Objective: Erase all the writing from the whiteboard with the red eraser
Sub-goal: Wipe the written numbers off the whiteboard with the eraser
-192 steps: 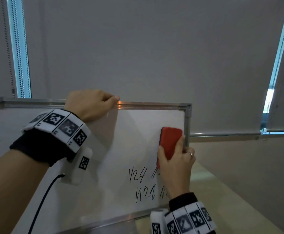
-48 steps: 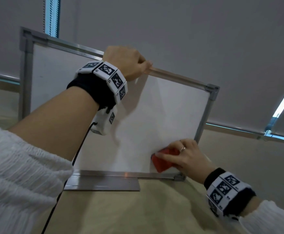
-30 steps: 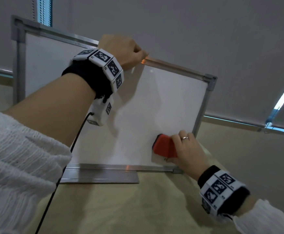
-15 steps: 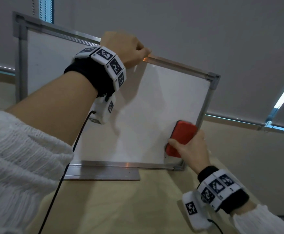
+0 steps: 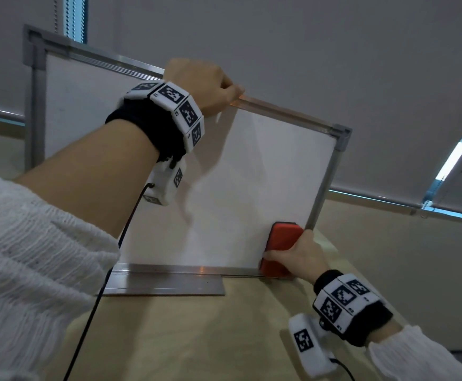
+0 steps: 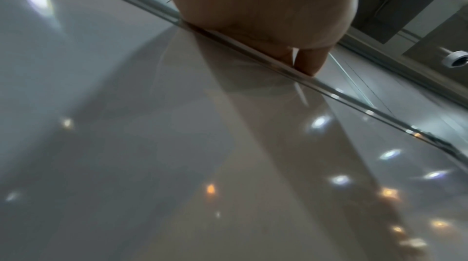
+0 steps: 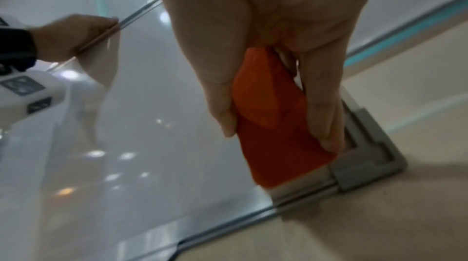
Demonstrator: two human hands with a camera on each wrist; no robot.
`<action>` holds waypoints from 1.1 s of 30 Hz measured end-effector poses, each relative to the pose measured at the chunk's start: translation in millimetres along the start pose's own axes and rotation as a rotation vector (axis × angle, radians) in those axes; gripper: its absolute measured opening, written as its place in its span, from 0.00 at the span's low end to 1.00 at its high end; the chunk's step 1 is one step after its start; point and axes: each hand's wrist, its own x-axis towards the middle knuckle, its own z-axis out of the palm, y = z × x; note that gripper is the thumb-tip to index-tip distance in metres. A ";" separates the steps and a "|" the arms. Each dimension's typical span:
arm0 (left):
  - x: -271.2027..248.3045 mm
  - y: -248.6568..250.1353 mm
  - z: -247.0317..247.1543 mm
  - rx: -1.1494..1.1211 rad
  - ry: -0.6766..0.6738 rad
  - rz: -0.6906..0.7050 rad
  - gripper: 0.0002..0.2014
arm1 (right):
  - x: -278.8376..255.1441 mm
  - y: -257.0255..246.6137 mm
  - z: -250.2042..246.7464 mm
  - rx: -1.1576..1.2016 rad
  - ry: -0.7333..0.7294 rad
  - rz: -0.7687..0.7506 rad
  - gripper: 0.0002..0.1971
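The whiteboard (image 5: 240,188) stands upright on the beige table in a metal frame; its white face shows no writing in any view. My left hand (image 5: 205,86) grips the top rail (image 6: 253,47) with fingers curled over it. My right hand (image 5: 298,257) holds the red eraser (image 5: 280,243) flat against the board at the lower right corner, thumb on its left side and fingers on its right (image 7: 273,117). The eraser's lower end (image 7: 278,169) touches the bottom rail beside the grey corner piece (image 7: 367,165).
A metal tray ledge (image 5: 166,284) juts out under the board's lower edge. A black cable (image 5: 95,303) hangs from my left wrist across the table (image 5: 196,339). Grey roller blinds (image 5: 306,50) hang behind the board. The table edge runs close on the right.
The writing seen at the lower right long before is gone. Over the last second the eraser swung up toward the right rail, then slid down into the bottom right corner. My left hand stayed on the top rail.
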 end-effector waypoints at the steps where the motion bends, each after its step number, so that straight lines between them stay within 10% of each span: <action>1: -0.7 0.6 -0.4 -0.004 -0.004 0.003 0.25 | 0.5 2.8 1.0 -0.015 -0.022 0.013 0.40; 21: 2.6 -1.3 0.0 0.020 -0.036 0.003 0.25 | 28.3 -5.7 -16.1 0.142 0.198 -0.055 0.44; 33: -5.6 -0.1 -12.6 -0.025 -0.134 0.027 0.23 | 4.9 4.1 1.5 -0.145 -0.025 -0.089 0.33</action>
